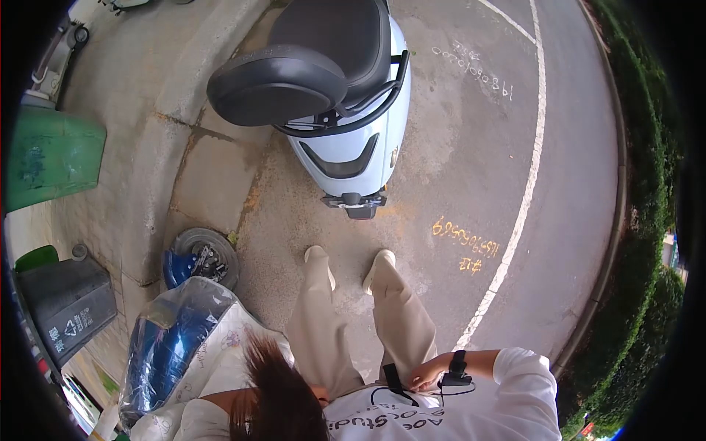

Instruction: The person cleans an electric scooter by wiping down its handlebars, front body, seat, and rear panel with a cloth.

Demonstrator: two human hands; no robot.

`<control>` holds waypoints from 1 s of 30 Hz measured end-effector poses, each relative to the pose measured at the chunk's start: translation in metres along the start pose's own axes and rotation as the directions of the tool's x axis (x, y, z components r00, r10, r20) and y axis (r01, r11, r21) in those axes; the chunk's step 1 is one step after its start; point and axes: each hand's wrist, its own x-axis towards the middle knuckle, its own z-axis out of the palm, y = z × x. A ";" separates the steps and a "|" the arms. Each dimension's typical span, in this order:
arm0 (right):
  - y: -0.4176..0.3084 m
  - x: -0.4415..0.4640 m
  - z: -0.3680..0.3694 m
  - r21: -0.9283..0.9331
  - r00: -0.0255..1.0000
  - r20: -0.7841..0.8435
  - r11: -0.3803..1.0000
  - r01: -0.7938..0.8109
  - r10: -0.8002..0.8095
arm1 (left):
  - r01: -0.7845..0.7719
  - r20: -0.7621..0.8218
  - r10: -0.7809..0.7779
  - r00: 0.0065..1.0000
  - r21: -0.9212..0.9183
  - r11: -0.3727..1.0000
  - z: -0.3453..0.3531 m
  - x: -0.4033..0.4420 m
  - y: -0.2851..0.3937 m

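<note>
My right hand (425, 375) is at the front of my waist, its fingers curled in against my beige trousers (401, 320). Beside the fingers hangs a black strap (393, 377). What they hold, if anything, is hidden. A black band with a small device (457, 373) is on my right wrist, and a thin cable loops from it. Dark hair covers most of my left arm; only a bit of my left hand (320, 393) shows at the waist, its fingers hidden. Both hands are well apart from the pale blue scooter (349, 162) ahead of my feet.
The scooter has a black seat (331, 37) and backrest. At left are a plastic-wrapped blue scooter (176, 345) with a wheel (234, 257), a grey bin (70, 309), a green bin (55, 154) and a kerb (158, 176). A white line (531, 176) and hedge (640, 323) lie right.
</note>
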 end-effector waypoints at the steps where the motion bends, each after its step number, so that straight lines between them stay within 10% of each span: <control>1: 0.002 -0.001 -0.030 -0.094 0.994 -0.066 0.993 0.076 -0.083 | 0.050 -0.227 -0.063 0.972 -0.064 0.997 -0.010 -0.007 -0.026; 4: -0.062 -0.047 -0.145 -0.351 0.834 -0.455 0.924 0.154 -0.312 | 0.265 -0.484 -0.304 0.821 -0.149 0.953 -0.125 -0.037 -0.121; 5: -0.088 -0.065 -0.180 -0.387 0.744 -0.512 0.888 0.247 -0.430 | 0.270 -0.558 -0.382 0.737 -0.276 0.923 -0.191 -0.081 -0.059; 7: -0.141 -0.100 -0.237 -0.270 0.654 -0.551 0.852 0.448 -0.518 | 0.138 -0.798 -0.201 0.568 -0.148 0.979 -0.265 -0.116 -0.030; 9: -0.191 -0.120 -0.273 -0.605 0.452 -0.609 0.750 0.267 -0.652 | 0.231 -0.875 -0.216 0.433 -0.124 0.965 -0.319 -0.119 0.000; 12: -0.224 -0.111 -0.317 -0.814 0.107 -0.535 0.545 0.199 -0.838 | 0.091 -0.940 0.081 0.330 0.117 0.989 -0.375 -0.089 -0.004; 15: -0.230 -0.086 -0.343 -0.851 0.003 -0.490 0.479 0.217 -0.872 | -0.196 -0.939 0.293 0.178 0.258 0.946 -0.410 -0.058 0.005; 17: -0.224 -0.066 -0.356 -0.980 -0.107 -0.186 0.177 0.086 -0.977 | -0.236 -0.910 0.410 0.065 0.385 0.892 -0.419 -0.038 0.005; 19: -0.214 -0.054 -0.353 -0.998 -0.066 -0.062 0.063 -0.014 -0.996 | -0.468 -0.809 0.555 -0.196 0.574 0.672 -0.423 -0.020 0.004; 23: -0.190 -0.035 -0.338 -0.982 -0.085 -0.154 0.162 -0.101 -0.984 | -0.618 -0.747 0.600 -0.286 0.622 0.481 -0.425 0.006 0.007; 25: -0.178 -0.032 -0.329 -0.974 -0.042 -0.202 0.205 -0.094 -0.978 | -0.661 -0.826 0.283 -0.487 0.560 0.499 -0.422 0.021 0.014; 28: -0.166 -0.010 -0.320 -0.814 -0.112 -0.261 0.282 -0.508 -0.959 | -0.704 -0.816 0.255 -0.518 0.577 0.414 -0.412 0.038 0.019; 30: -0.158 0.001 -0.334 -0.825 -0.167 -0.267 0.315 -0.470 -0.949 | -0.731 -0.835 0.306 -0.457 0.549 0.406 -0.417 0.033 0.006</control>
